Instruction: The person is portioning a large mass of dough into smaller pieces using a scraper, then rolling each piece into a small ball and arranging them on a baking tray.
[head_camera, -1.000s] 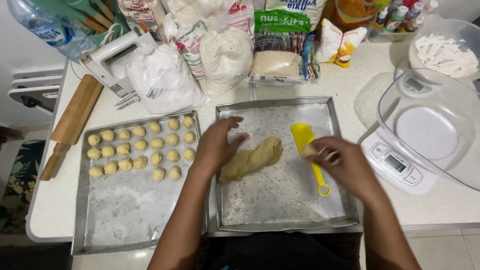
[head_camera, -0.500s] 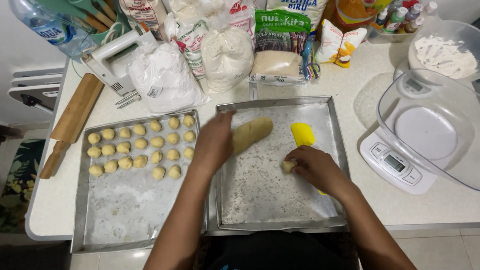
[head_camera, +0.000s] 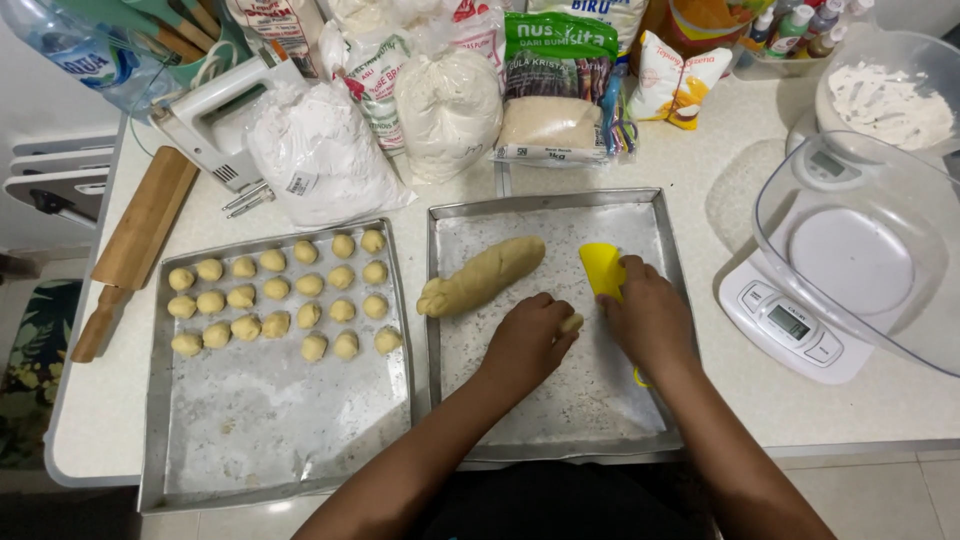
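1. Your left hand (head_camera: 527, 340) pinches a small dough piece (head_camera: 571, 323).
2. Your right hand (head_camera: 650, 320) closes on the scraper (head_camera: 603, 268), apparently gripping it.
3. The dough log (head_camera: 485, 277) lies up-left of your hands, long axis diagonal, nearer your left.

Twenty-two dough balls (head_camera: 275, 295), two trays (head_camera: 290, 440), one dough log (head_camera: 485, 277)

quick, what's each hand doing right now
Left hand: closed on a small dough piece.
Right hand: grip on the yellow scraper.
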